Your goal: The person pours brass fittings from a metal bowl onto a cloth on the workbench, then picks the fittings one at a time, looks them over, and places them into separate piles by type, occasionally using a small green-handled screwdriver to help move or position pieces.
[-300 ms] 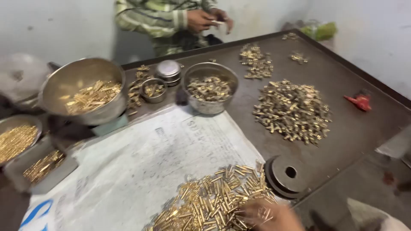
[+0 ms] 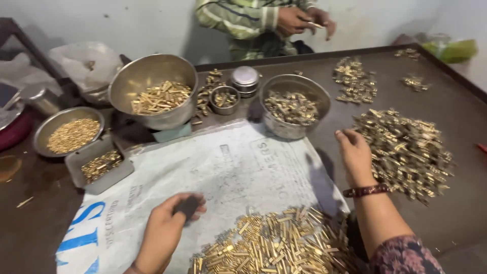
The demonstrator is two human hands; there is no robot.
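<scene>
Newly raised right hand (image 2: 355, 152); left hand's (image 2: 165, 231) dark block (image 2: 186, 207) angled up-right.

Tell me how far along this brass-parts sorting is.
Done: sorted brass pieces already fill the large steel bowl, the middle bowl and the grey tray. In hand: the left hand holds a small dark block; the right hand reaches the loose heap. Left: that heap and the near pile on the white sack.

The left hand (image 2: 170, 226) is curled shut, low and near. The right hand (image 2: 355, 152) reaches forward, fingers bent, arm extended
</scene>
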